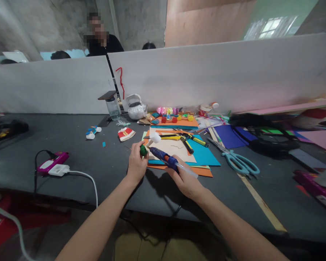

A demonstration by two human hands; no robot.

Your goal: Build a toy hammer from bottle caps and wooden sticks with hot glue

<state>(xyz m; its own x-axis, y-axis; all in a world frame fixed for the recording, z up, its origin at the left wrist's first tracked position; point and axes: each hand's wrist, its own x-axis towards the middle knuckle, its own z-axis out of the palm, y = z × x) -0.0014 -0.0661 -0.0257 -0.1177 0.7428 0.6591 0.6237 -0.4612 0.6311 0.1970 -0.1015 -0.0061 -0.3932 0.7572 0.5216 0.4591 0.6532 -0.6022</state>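
My right hand (185, 178) is wrapped round a blue hot glue gun (163, 156), with a translucent glue stick (188, 170) jutting from its back. The gun's tip points left, close to my left hand (137, 165). Between the fingers of that hand is a small dark-green round piece (143, 150). Just above it a white rounded piece (155, 137) stands out; whether it is joined to the green one I cannot tell. Beneath both hands lie stacked sheets of orange, cream and blue paper (209, 156), with yellow-and-black cutters (187, 145) on top.
Blue-handled scissors (240, 161) lie right of the paper, near a wooden strip (263, 203). On the left is a purple power strip (53, 163) with a white charger (59, 170). A jar (113, 108) and a silvery kettle (136, 108) stand before the white partition (206, 76). A person (105, 41) is behind it.
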